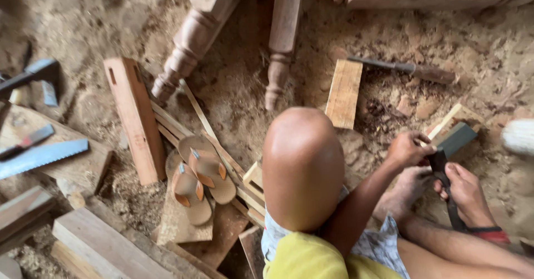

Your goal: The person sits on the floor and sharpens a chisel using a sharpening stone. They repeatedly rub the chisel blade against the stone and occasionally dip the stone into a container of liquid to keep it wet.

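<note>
Both hands gripped the work: left hand steadied the dark sharpening stone against its wooden block; right hand held a dark blade pressed onto it, beside the foot.

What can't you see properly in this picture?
Head view:
- Dark tool: the left hand and right hand cover its middle.
- Foot: partly behind both hands.
- White thing: blurred, cut by the right edge.
- Saw: handle cut by the left edge.
</note>
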